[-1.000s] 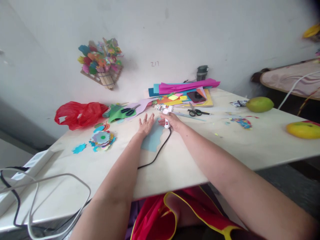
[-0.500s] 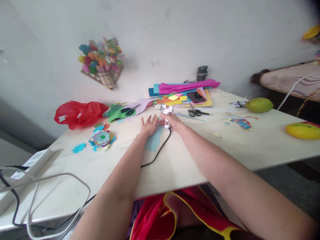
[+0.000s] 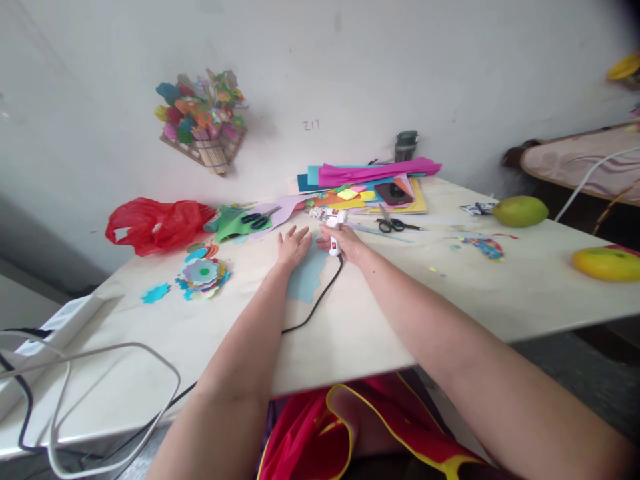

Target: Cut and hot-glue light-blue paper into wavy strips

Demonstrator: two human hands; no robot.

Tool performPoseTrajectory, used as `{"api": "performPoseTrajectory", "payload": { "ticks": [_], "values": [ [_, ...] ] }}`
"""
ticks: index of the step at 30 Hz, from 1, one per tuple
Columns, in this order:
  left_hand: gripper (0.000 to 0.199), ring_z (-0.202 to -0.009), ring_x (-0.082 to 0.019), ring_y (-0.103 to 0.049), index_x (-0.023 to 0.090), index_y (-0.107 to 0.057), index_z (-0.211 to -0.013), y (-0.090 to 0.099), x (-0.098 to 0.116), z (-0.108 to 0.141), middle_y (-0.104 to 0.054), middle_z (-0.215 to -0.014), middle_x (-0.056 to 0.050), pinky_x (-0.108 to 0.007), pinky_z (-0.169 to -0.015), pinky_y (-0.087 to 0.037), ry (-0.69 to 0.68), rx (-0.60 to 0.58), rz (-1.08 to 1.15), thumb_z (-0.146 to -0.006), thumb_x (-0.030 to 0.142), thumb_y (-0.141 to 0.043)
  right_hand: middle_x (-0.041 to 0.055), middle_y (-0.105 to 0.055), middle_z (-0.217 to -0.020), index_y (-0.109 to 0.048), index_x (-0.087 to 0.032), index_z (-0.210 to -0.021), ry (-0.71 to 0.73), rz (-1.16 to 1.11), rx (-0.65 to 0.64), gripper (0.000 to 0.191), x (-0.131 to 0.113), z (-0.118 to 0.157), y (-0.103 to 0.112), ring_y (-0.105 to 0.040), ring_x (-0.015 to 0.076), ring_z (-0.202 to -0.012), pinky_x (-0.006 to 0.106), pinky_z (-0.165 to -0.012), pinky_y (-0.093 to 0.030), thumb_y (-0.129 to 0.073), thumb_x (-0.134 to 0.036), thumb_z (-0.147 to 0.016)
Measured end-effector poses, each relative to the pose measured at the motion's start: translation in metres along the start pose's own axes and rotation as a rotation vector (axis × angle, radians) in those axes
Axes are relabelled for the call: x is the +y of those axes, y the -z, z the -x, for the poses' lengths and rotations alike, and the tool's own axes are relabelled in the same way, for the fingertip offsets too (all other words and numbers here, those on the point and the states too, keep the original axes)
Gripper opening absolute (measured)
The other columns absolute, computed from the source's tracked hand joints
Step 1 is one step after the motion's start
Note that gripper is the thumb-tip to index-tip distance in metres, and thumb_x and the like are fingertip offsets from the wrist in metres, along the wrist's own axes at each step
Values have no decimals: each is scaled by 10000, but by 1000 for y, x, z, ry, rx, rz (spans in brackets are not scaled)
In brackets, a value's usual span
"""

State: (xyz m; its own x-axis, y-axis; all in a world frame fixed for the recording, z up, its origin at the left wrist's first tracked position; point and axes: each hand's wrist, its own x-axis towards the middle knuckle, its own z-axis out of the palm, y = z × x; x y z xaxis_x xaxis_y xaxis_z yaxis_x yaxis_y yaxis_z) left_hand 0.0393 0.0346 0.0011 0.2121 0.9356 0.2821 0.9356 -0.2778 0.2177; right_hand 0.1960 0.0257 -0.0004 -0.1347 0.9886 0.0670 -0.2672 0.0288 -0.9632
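Note:
My right hand [image 3: 349,243] is wrapped round the handle of a white hot glue gun [image 3: 334,245] with a red switch. Its nozzle end points up and left over the table, and a black cord [image 3: 320,301] runs down from the handle. A light blue sheet of paper [image 3: 306,280] with a wavy edge lies flat beneath and between my hands. My left hand [image 3: 294,247] rests with fingers spread at the left edge of that sheet, holding nothing.
Left are stacked paper flowers [image 3: 204,273], a red plastic bag [image 3: 159,225], scissors on green paper [image 3: 230,223] and a power strip [image 3: 55,340]. Behind lie coloured sheets [image 3: 370,175] and a phone [image 3: 394,194]. Other scissors [image 3: 391,225] and mangoes [image 3: 520,211] are to the right.
My left hand has shifted slightly left, away from the glue gun, uncovering more of the light blue sheet. My right hand keeps its hold on the glue gun.

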Motion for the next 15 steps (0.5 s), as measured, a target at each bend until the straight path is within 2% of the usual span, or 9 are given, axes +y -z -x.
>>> {"api": "performPoseTrajectory", "payload": {
  "ticks": [3,6,9,15],
  "values": [
    [496,-1373,-226,-28,328,-406,-1320,-1,4,4,-335,-1421,56,-551,-1068,36,-64,-23,-107,-893,458,-189,26,-646,-604,-582,-142,-950,-2,-4,20,247,-2,2,-1,-615,136,-496,243,-513,-503,-612,-323,-785],
    [529,-1357,-251,116,305,-328,-1368,-1,9,4,-207,-1472,63,-573,-1046,82,-64,-129,-182,-891,452,-154,24,-644,-594,-583,-139,-955,1,-16,33,247,-4,5,-3,-602,121,-478,229,-501,-502,-618,-315,-785],
    [542,-1352,-251,134,285,-263,-1396,-1,11,1,-150,-1487,57,-569,-1047,76,-54,-209,-220,-893,416,-110,22,-648,-607,-585,-140,-949,5,-23,39,234,-5,6,-3,-603,116,-480,218,-492,-500,-620,-303,-785],
    [545,-1367,-244,54,297,-233,-1402,-1,11,-3,-144,-1491,44,-580,-1049,27,-33,-271,-260,-883,399,-104,9,-636,-578,-584,-137,-955,12,-16,31,204,-6,6,-4,-598,108,-469,209,-485,-498,-595,-275,-804]
  ]
}}
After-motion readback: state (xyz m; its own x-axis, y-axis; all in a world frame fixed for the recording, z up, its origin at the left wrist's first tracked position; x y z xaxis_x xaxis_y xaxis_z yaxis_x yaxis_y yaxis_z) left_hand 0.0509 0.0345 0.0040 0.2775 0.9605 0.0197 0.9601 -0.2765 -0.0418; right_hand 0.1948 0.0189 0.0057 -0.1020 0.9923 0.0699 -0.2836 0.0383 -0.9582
